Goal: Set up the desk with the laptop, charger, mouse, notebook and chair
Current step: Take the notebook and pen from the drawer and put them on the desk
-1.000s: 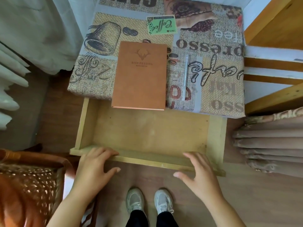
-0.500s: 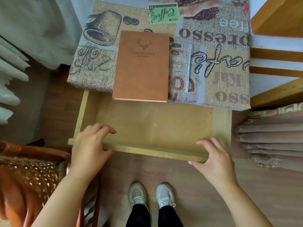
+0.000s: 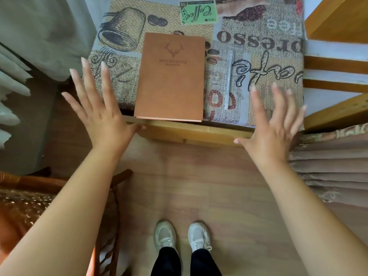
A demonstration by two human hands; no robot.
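Observation:
A brown notebook (image 3: 171,76) with a stag's head on its cover lies on the desk's coffee-print cloth (image 3: 264,62), its near edge at the desk's front. A clear pen (image 3: 228,79) lies to its right. The wooden drawer front (image 3: 191,132) sits pushed in under the desk edge. My left hand (image 3: 97,108) is spread flat with straight fingers at the left end of the drawer front. My right hand (image 3: 272,124) is spread the same way at the right end. Neither hand holds anything. A wicker chair (image 3: 29,206) stands at the lower left.
Grey curtain (image 3: 39,36) hangs left of the desk. Wooden furniture (image 3: 338,20) and folded beige fabric (image 3: 334,166) stand on the right. My feet in white shoes (image 3: 181,236) are on the wooden floor in front of the desk.
The open drawer has slid shut under the desk. Both hands went from gripping its front rail to lying spread and flat at the desk's front edge.

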